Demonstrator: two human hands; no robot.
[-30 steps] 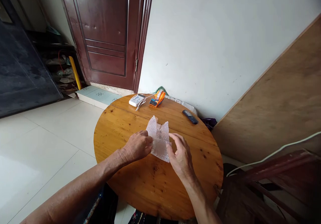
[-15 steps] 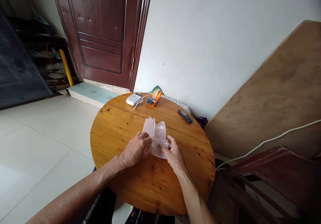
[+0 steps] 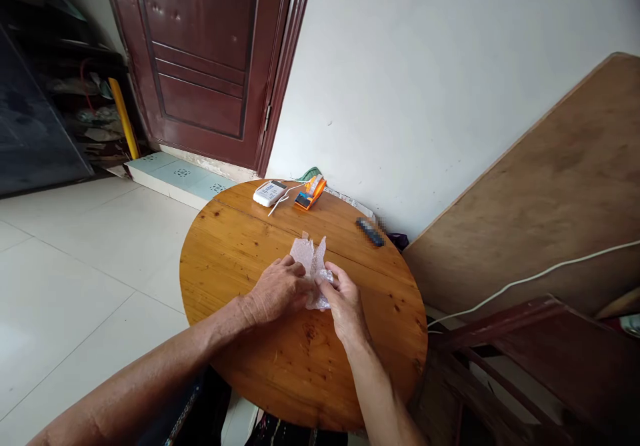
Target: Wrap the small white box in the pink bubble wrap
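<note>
White wall point(image 3: 425, 86) and a dark red door point(image 3: 200, 59) stood beyond the round wooden bench point(image 3: 310, 373). Bubble wrap point(image 3: 303, 253) lay near the middle of it, between my two hands, with two flaps rising at its far end. My left hand point(image 3: 280, 289) was bent over the wrap's left side, fingers curled in and touching it; whether they gripped or only pressed, I couldn't tell. My right hand point(image 3: 345, 303) was nearly closed, pinching the right edge between thumb and fingers. Near the far rim sat a white box point(image 3: 270, 193), a cord point(image 3: 278, 206), an orange dispenser point(image 3: 310, 195) and, farther right, a dark, blurred object point(image 3: 370, 231).
</note>
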